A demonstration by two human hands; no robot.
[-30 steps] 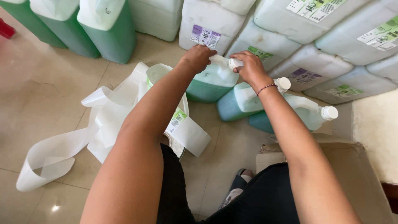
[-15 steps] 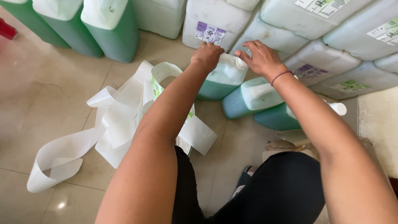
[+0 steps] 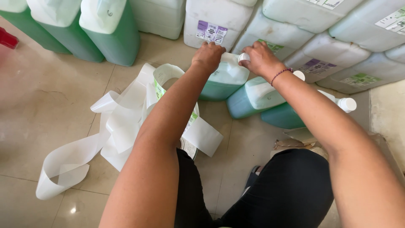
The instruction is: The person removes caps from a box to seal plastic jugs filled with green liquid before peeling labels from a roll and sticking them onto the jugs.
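From the head camera, the left hand (image 3: 207, 55) closes over the shoulder of a teal jug (image 3: 223, 80) lying on the tiled floor (image 3: 50, 105), while the right hand (image 3: 259, 59) pinches its white cap (image 3: 244, 57) between curled fingers. Two more teal jugs (image 3: 257, 95) lie just beside it, with a loose white label strip (image 3: 122, 122) spread to the left.
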